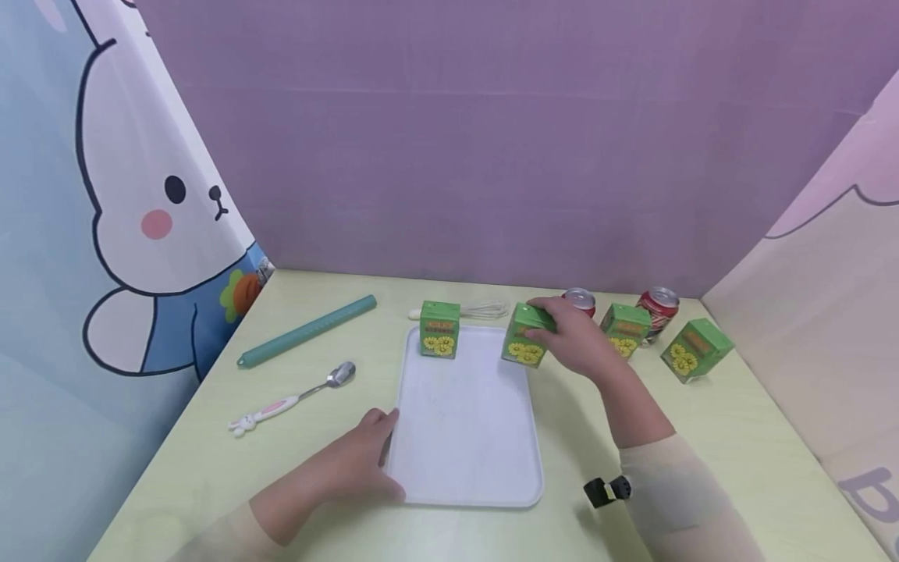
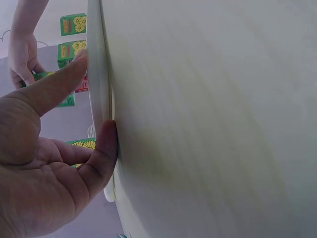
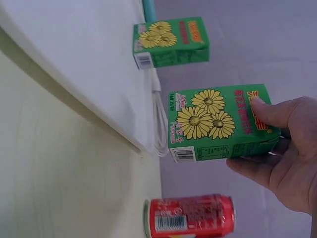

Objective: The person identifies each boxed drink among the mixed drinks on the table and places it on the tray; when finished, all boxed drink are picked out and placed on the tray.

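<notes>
My right hand (image 1: 572, 339) grips a green drink carton (image 3: 220, 121) with yellow flowers printed on it, thumb on one side and fingers on the other. That carton is tilted at the far right corner of a white rectangular tray (image 1: 463, 437). At the tray's far left stands a matching carton (image 1: 439, 332), upright. My left hand (image 1: 361, 460) rests against the tray's left edge. In the left wrist view its thumb (image 2: 62, 82) reaches the rim, while a bent fingertip touches low on the edge near the tabletop.
Right of the tray stand two more green cartons (image 1: 623, 332) (image 1: 695, 351) and two red cans (image 1: 658, 314) (image 1: 580, 298). A whisk (image 1: 485, 310) lies behind the tray. On the left lie a teal stick (image 1: 309, 332) and a rabbit-handled spoon (image 1: 295, 398).
</notes>
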